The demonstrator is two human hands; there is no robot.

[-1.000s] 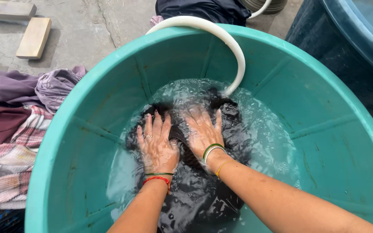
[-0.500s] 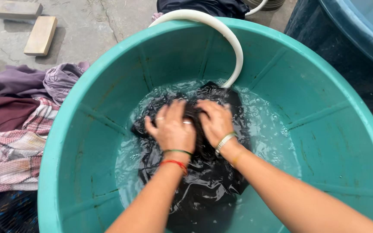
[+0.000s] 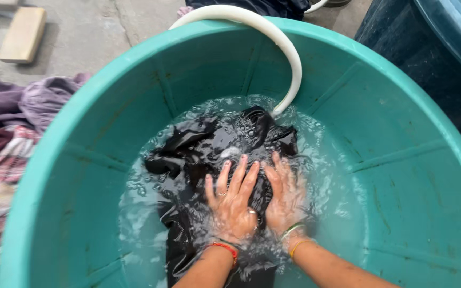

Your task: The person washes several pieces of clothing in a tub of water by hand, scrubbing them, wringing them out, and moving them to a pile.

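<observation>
Bare forearms; red thread at left hand, bangles at right hand.

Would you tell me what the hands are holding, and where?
Nothing is gripped: left hand and right hand press flat, fingers spread, on the black cloth's middle.

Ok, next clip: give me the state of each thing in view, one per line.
Left hand: flat, fingers spread, pressing the dark garment underwater.
Right hand: flat, pressing beside it.
Dark garment: soaked, crumpled, mostly submerged.
Teal tub: partly filled, water churning.
White hose: draped over the rim, end in the water.
Clothes pile: heaped on the ground outside the tub.
Wooden block: lying flat.
</observation>
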